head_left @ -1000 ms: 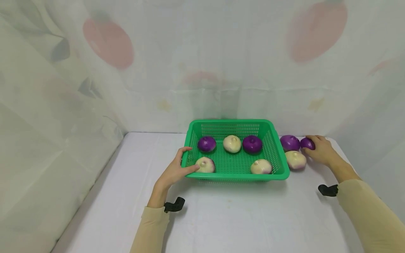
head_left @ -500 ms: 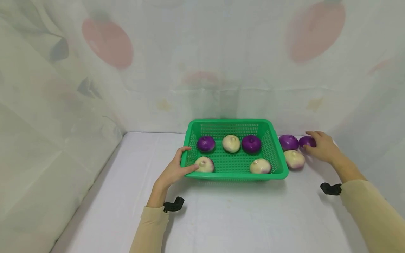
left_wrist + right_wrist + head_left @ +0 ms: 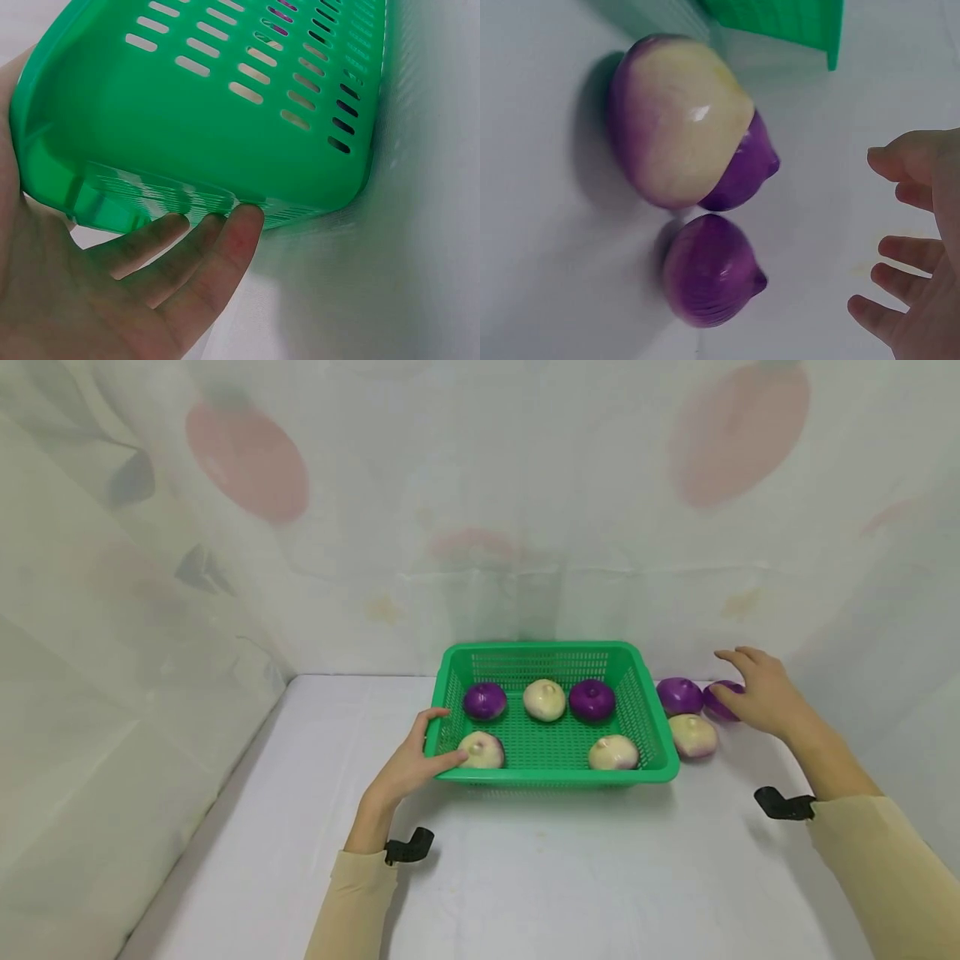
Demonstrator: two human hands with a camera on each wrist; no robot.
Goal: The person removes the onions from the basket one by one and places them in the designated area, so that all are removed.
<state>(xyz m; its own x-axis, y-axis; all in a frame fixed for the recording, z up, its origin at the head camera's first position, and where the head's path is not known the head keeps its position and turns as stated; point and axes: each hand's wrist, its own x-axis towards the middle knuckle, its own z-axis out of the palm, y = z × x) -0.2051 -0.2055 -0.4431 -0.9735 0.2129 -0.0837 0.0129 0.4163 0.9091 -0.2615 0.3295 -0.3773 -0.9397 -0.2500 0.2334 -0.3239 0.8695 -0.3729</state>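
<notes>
My left hand (image 3: 408, 764) grips the front left corner of a green plastic basket (image 3: 547, 775). Its thumb lies over the rim, while the other fingers (image 3: 214, 274) rest against the outside wall. Inside the basket are several shiny onions, including a purple onion (image 3: 484, 701) and a whitish onion (image 3: 544, 700). My right hand (image 3: 768, 697) hovers over the table beside the rightmost purple onion (image 3: 712, 271), its fingers spread and holding nothing. Next to that one sit a second purple onion (image 3: 742, 169) and a white-and-purple onion (image 3: 679, 124), just right of the basket.
A white cloth covers the table (image 3: 540, 877). Behind it hangs a pale curtain (image 3: 517, 485) with faded fruit prints, and more sheeting (image 3: 97, 693) closes in the left side. The basket stands near the table's back edge.
My right hand has let go of the rightmost purple onion and risen off it, fingers opening. The left hand stays at the basket's corner. The view has shifted slightly.
</notes>
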